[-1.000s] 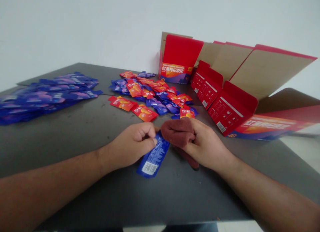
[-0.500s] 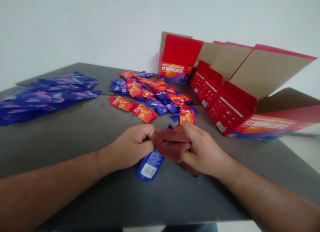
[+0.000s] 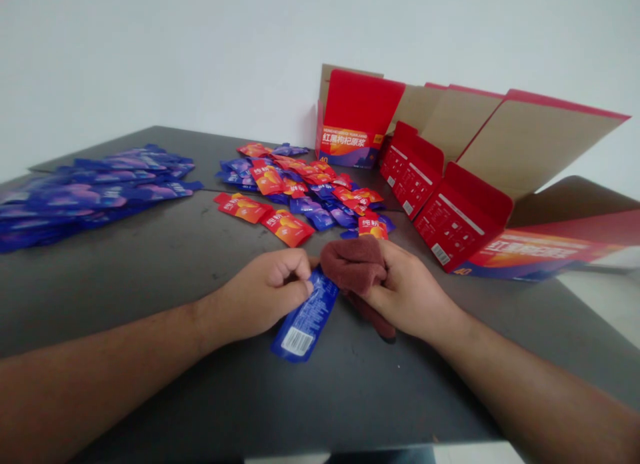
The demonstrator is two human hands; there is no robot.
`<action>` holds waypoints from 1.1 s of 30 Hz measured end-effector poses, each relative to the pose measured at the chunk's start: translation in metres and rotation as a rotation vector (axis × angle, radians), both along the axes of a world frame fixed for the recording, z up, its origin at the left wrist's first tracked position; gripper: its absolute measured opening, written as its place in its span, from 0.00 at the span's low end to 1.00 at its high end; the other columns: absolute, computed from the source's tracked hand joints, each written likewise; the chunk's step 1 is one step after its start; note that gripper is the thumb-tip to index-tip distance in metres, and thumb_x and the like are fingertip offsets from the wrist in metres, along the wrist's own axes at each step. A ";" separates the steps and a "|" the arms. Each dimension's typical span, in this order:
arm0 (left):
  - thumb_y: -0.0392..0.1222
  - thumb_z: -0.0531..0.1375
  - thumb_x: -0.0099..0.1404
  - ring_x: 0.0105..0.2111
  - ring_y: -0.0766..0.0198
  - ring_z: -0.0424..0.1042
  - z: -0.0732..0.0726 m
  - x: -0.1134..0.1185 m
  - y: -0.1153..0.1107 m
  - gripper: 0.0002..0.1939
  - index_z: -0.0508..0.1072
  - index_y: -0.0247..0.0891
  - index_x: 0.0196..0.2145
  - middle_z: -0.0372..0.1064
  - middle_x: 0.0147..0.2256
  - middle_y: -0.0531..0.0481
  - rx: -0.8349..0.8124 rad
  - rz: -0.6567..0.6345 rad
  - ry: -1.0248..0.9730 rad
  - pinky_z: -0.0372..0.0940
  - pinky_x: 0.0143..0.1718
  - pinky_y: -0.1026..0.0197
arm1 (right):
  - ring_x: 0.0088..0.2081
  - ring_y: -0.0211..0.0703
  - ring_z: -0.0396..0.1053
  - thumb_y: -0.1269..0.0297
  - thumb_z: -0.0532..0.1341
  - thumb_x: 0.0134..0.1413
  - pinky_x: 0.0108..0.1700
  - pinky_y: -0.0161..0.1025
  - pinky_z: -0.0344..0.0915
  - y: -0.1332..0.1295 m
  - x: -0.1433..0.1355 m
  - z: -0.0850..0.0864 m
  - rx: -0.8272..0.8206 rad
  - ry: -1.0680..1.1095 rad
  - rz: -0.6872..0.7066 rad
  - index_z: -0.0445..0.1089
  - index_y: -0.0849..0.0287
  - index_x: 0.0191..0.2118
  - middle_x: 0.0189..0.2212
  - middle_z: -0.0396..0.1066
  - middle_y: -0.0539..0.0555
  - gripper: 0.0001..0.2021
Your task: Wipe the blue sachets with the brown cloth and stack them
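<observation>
One blue sachet [image 3: 307,321] is being worked on at the near middle of the grey table [image 3: 190,391], its barcode side being turned up and its printed lines running towards the far end. The sachet is being pinched at its upper part between the thumb and curled fingers of the left hand [image 3: 273,291]. A folded brown cloth [image 3: 355,264] is being gripped in the right hand [image 3: 413,287], right beside the left hand and partly covering the sachet's far end; whether pressure is being applied cannot be told.

Progress, as judged: handling of this one sachet is being carried out with the cloth and is not yet completed, since neither sachet nor cloth is being released. Further sachets are being kept in a blue pile [image 3: 100,194] to the left and a mixed pile [image 3: 300,181] of red and blue beyond the hands. Which pile is being counted as done and which as left cannot be determined. Cartons [image 3: 457,217] are being stood with flaps raised at the right; their contents are being hidden by the walls.
</observation>
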State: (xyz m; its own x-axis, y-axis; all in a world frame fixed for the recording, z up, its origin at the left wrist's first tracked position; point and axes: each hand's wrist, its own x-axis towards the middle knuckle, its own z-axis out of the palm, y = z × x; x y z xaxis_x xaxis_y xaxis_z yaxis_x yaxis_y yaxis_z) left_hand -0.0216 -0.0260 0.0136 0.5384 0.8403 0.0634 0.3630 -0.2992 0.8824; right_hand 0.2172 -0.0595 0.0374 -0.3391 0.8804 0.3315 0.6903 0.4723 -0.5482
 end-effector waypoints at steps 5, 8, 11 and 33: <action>0.40 0.58 0.64 0.28 0.67 0.65 0.003 0.002 -0.001 0.08 0.66 0.37 0.28 0.67 0.28 0.55 -0.030 -0.037 -0.008 0.61 0.29 0.65 | 0.36 0.44 0.70 0.73 0.64 0.48 0.37 0.39 0.65 -0.002 0.000 0.000 -0.011 -0.089 0.043 0.69 0.57 0.37 0.34 0.72 0.51 0.09; 0.39 0.58 0.64 0.25 0.69 0.62 0.003 0.002 -0.001 0.07 0.65 0.38 0.28 0.64 0.26 0.57 -0.023 -0.016 -0.016 0.59 0.27 0.65 | 0.38 0.43 0.71 0.72 0.63 0.51 0.39 0.39 0.66 -0.002 0.000 0.000 -0.015 -0.033 0.018 0.70 0.56 0.42 0.37 0.73 0.50 0.11; 0.38 0.58 0.63 0.24 0.69 0.61 0.003 0.002 -0.001 0.08 0.64 0.38 0.27 0.63 0.25 0.57 -0.023 -0.012 -0.018 0.58 0.26 0.65 | 0.40 0.43 0.72 0.73 0.63 0.52 0.41 0.39 0.66 -0.001 0.000 0.000 -0.012 -0.016 0.022 0.70 0.54 0.46 0.40 0.74 0.50 0.15; 0.39 0.60 0.64 0.29 0.67 0.67 0.004 0.004 -0.001 0.08 0.67 0.37 0.28 0.71 0.29 0.54 -0.023 -0.002 -0.048 0.62 0.30 0.64 | 0.35 0.42 0.67 0.73 0.64 0.49 0.35 0.38 0.61 -0.004 0.000 0.000 0.010 -0.106 0.083 0.64 0.56 0.35 0.33 0.68 0.50 0.09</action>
